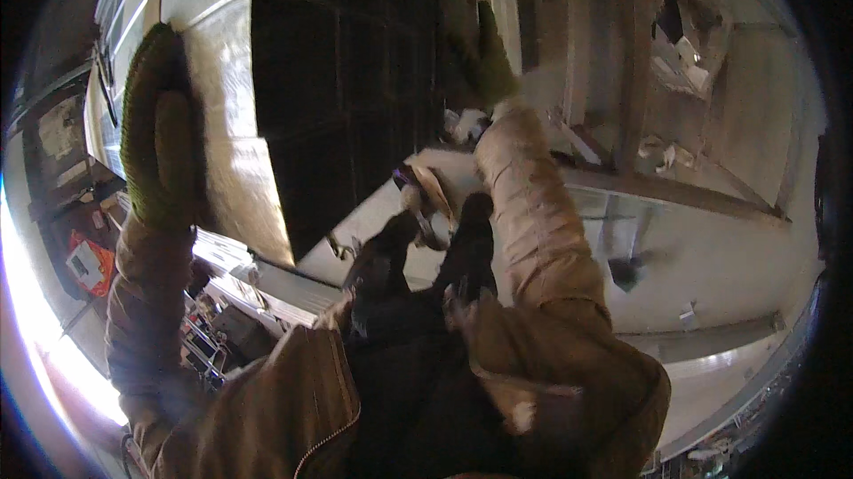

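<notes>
Gloved hands on either side of a dark panel

The panel [346, 79] lies between the hands, with a bright glossy strip [233, 110] along its left side. The left hand [158, 128], in a green glove, is narrow: fingers straight and together, the palm side turned to the strip. Whether it presses on the strip, I cannot tell. The right hand [489, 61], also gloved in green, is near the panel's right edge, one finger stretched away from the body. Its other fingers sink into shadow, so its grip cannot be told. Just right of that hand stands a pale board [505, 26]; farther right is a wooden frame [626, 70]. Nearer the body, between the forearms, are dark shoes [466, 243]. Below the left hand, outward, lies an orange packet [91, 264].
</notes>
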Demonstrator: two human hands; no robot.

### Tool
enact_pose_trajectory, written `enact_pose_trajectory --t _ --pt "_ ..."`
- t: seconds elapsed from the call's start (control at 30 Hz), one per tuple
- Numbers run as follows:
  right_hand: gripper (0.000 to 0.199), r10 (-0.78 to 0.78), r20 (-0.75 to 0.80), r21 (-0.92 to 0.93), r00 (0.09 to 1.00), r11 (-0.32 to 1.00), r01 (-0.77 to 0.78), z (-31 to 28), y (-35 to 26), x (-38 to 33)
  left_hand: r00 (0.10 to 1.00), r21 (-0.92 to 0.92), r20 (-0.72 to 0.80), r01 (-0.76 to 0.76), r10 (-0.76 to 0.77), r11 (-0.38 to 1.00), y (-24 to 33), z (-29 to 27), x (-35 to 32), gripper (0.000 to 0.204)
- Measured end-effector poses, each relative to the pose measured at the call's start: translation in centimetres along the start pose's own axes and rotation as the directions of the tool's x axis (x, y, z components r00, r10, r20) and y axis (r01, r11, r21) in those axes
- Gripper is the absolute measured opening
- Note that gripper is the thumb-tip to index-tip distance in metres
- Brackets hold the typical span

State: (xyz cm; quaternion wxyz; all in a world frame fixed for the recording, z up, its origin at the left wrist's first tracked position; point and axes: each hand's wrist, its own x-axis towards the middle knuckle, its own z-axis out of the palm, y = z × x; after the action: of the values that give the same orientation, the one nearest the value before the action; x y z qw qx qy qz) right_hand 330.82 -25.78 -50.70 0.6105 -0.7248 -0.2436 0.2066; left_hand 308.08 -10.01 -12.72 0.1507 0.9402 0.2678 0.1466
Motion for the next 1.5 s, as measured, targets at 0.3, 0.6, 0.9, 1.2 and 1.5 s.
enact_pose_trajectory --t 0.3,0.6,0.9,1.2,1.5 --pt "0.071 0.042 -0.224 -0.338 0.974 0.934 -0.118 -14.3 2.0 4.4 1.0 -0.007 0.004 0.031 -0.031 1.0 -0.4 -0.1 -0.3 0.05" --pt "0.069 -0.233 0.214 -0.696 0.949 0.646 0.315 -7.4 7.5 0.2 1.0 -0.015 -0.003 0.012 -0.012 1.0 -0.4 -0.4 -0.4 0.052" --pt "0.067 -0.006 0.094 -0.311 0.996 0.95 0.035 -1.2 1.2 -7.9 1.0 -0.017 -0.004 0.018 -0.018 1.0 -0.5 -0.6 -0.5 0.054" --pt "0.066 -0.051 -0.043 -0.471 0.998 0.882 0.025 -10.5 4.4 -5.7 1.0 -0.015 -0.002 0.031 -0.031 0.999 -0.4 -0.5 -0.6 0.055" --pt "0.067 0.044 -0.011 -0.267 0.999 0.963 -0.045 -13.7 3.7 -4.7 1.0 -0.016 0.0 0.01 -0.01 1.0 -0.2 -0.4 -0.3 0.057"
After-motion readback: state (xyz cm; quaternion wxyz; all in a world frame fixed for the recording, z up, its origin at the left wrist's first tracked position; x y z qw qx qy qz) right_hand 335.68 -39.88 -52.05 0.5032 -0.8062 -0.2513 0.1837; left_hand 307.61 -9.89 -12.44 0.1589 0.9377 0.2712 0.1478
